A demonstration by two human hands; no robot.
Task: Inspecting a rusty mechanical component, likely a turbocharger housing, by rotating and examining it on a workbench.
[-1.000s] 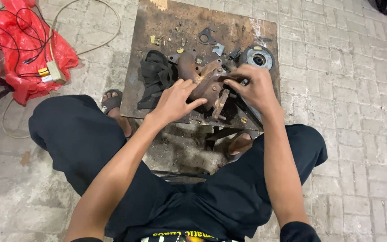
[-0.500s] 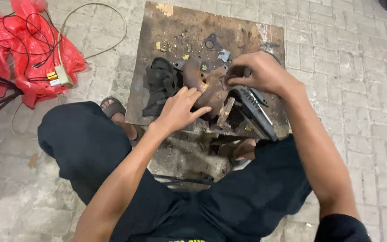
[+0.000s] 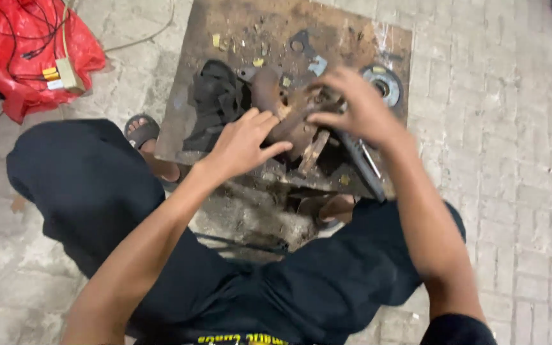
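A rusty brown metal part [image 3: 289,115] lies on a rusted steel plate [image 3: 225,25] in front of my knees. My left hand [image 3: 241,144] rests flat on the part's near side, fingers spread and pressing on it. My right hand [image 3: 359,108] is blurred; its fingers curl over the part's far right end, and whether it holds something small I cannot tell. A dark long tool [image 3: 359,166] lies on the plate under my right wrist.
A black rag [image 3: 215,102] lies left of the part. A round bearing-like disc [image 3: 383,83] and small washers and scraps sit at the plate's far side. A red bag [image 3: 27,57] with wires lies at the left on the brick paving. My sandalled foot [image 3: 142,131] shows beside the plate.
The view has shifted and closed in on the plate. My right hand has moved over the part's right end, in front of the disc. My left hand has stayed on the part.
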